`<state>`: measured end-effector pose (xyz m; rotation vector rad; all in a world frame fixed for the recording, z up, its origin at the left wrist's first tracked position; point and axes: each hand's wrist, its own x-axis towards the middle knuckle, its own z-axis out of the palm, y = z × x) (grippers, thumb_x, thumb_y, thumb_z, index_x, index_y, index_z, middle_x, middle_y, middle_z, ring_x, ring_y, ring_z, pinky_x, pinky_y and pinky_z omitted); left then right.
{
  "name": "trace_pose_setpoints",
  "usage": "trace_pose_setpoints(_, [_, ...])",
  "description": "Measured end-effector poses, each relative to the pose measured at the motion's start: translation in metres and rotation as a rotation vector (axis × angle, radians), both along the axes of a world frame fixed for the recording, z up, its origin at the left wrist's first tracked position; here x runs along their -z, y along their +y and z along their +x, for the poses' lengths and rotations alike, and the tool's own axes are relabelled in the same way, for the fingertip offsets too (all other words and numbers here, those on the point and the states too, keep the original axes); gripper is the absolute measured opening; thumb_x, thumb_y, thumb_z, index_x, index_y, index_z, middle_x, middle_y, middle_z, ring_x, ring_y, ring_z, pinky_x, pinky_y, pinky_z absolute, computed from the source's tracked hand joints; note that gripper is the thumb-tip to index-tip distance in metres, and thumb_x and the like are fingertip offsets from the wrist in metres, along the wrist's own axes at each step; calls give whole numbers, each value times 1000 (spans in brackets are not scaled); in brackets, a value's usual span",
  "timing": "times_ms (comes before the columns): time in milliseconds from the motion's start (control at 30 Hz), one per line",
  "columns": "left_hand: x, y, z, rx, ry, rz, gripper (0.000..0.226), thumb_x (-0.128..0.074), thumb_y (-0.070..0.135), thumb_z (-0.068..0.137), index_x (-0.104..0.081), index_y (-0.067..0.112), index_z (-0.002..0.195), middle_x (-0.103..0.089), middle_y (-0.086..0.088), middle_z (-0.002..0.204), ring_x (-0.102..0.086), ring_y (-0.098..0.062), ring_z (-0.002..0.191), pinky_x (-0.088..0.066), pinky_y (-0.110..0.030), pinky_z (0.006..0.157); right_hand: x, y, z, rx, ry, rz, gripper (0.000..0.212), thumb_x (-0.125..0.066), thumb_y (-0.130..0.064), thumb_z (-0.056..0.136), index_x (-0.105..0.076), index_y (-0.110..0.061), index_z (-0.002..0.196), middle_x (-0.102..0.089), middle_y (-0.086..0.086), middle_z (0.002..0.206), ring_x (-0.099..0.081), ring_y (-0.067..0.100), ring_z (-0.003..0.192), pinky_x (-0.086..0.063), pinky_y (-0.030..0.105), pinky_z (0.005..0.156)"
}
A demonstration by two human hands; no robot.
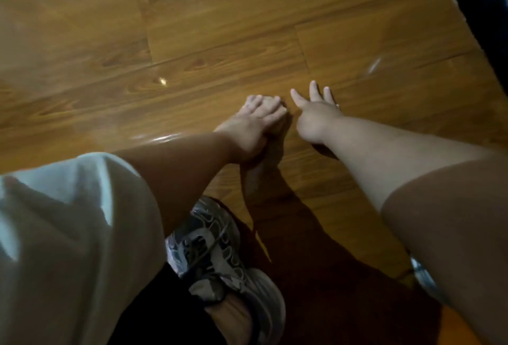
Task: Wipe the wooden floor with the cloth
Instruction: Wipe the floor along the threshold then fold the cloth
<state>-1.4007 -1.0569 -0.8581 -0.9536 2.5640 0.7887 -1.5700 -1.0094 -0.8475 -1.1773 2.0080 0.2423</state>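
Note:
The wooden floor is glossy brown planks that fill the view. My left hand reaches down to it with the fingers curled shut. A blurred brownish cloth trails from under that hand back toward me, close in colour to the floor and partly in shadow. My right hand is just right of the left one, a small gap apart. Its fingers are spread low over the planks and it holds nothing.
My grey patterned sneaker stands on the floor under my left arm, with a white sleeve at lower left. A black object runs down the top right corner. A shiny metal piece shows behind my right forearm.

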Motion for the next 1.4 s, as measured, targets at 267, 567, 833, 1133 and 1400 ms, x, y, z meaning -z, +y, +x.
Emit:
trace_pose_setpoints(267, [8, -52, 171, -1037, -231, -290, 51, -41, 26, 98, -28, 9, 144, -27, -16, 151, -30, -36, 134, -25, -44, 111, 4, 9, 24, 97, 101, -22, 87, -37, 4, 91, 9, -42, 149, 31, -3, 155, 22, 28, 144, -4, 46, 116])
trace_pose_setpoints(567, [4, 1, 116, -198, -140, -293, 69, -50, 19, 85, -24, 28, 149, -16, -3, 159, -16, -33, 142, -10, -43, 117, 15, 13, 91, -88, 60, -154, 70, -39, -15, 91, -11, -40, 151, 16, -4, 160, 16, 29, 146, 2, 49, 116])
trace_pose_setpoints(833, [-32, -28, 162, -648, -265, -16, 58, -60, -2, 84, -47, 26, 134, -54, -15, 127, -62, -33, 101, -59, -43, 76, -7, -4, 125, -205, -82, 43, 69, -30, 2, 96, -2, -26, 154, 20, -3, 159, 13, 24, 147, -5, 44, 119])
trace_pose_setpoints(1133, [-93, -22, 160, -918, 110, 0, 41, -57, 6, 90, -47, 27, 124, -67, -5, 88, -69, -15, 58, -56, -29, 47, -55, 7, 135, -285, 0, 9, 52, -38, -4, 97, -31, -9, 149, -15, 15, 159, -20, 32, 144, -31, 43, 112])
trace_pose_setpoints(1400, [-58, 62, 158, -358, -32, -154, 66, -49, 7, 90, -33, 39, 145, -26, 4, 156, -35, -28, 134, -33, -38, 108, -59, 24, 132, -212, 26, -55, 66, -33, 3, 95, -13, -19, 154, 8, 6, 161, 6, 29, 147, -11, 45, 117])
